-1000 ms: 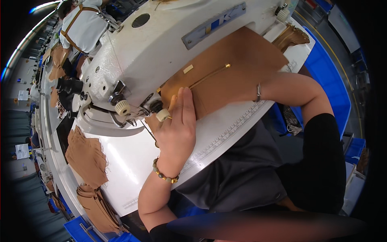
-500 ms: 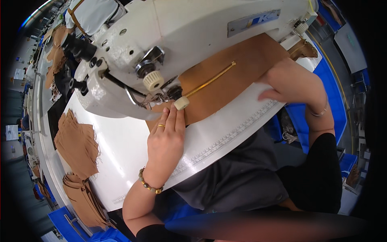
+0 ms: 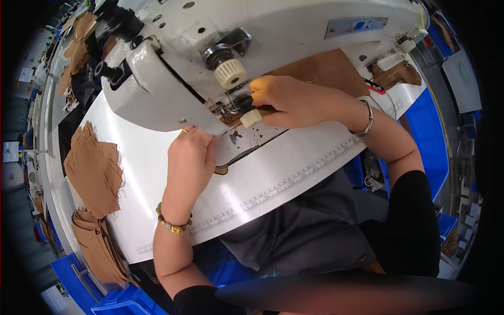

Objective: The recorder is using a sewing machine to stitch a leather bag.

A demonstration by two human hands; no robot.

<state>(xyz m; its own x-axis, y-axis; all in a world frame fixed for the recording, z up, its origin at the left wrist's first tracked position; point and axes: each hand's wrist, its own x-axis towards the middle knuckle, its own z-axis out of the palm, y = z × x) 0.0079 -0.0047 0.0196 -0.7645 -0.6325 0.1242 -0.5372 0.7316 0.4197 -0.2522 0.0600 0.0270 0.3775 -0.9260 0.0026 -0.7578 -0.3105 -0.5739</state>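
A white sewing machine (image 3: 163, 105) stands over the white work table. My right hand (image 3: 291, 105) is at its needle area, with the fingers bent closed over a piece of brown fabric (image 3: 328, 68) that lies under the machine's arm. Most of the gold zipper on the fabric is hidden behind that hand. To the left of the needle, my left hand (image 3: 189, 160) is curled against the machine head, thumb close to the fingers. Its fingertips are partly hidden, so what they hold cannot be made out.
Stacked brown fabric pieces (image 3: 94, 173) lie at the table's left, with another stack (image 3: 97, 247) nearer me. A ruler strip (image 3: 273, 189) runs along the table's front edge. Brown scraps (image 3: 396, 73) and a red-handled tool (image 3: 374, 85) are at the right. Blue bins (image 3: 428, 142) flank the table.
My right hand has come left from the fabric's right end to the needle. My left hand has shifted left. The fabric has moved back, baring the plate near the needle.
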